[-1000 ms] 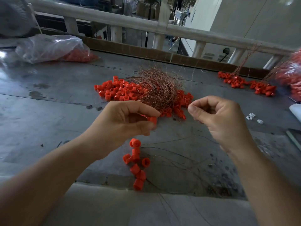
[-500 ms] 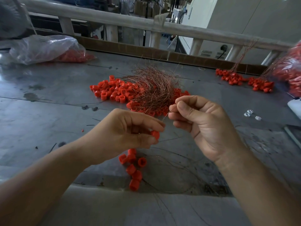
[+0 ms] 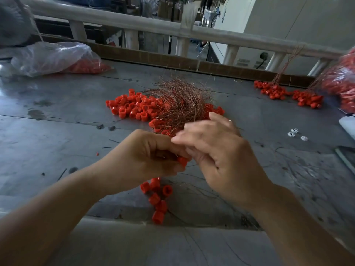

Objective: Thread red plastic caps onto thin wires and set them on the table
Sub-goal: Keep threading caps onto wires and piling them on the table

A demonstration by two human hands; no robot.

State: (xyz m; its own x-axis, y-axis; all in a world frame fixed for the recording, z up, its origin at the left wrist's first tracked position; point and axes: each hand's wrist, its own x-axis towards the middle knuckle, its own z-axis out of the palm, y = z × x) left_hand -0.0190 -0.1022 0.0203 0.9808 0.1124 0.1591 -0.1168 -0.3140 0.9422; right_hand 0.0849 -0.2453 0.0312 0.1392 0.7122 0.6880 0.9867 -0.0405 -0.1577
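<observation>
A red cap (image 3: pixel 182 161) sits pinched in the curled fingertips of the left hand (image 3: pixel 142 158), above the scuffed grey table (image 3: pixel 57 135), with the blurred right hand (image 3: pixel 221 156) meeting it, its grip unclear, a tangle of wires (image 3: pixel 180 104) on loose caps (image 3: pixel 134 107) behind, and a pale railing (image 3: pixel 134 24) beyond.

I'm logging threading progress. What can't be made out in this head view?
right hand: head view, fingers motion-blurred; any wire there too thin to see.
red cap pinched by left hand: mostly covered by fingers; threaded or not is hidden.
plastic bag at right: cut off by edge, blurred.
white bits: too small to identify.
</observation>
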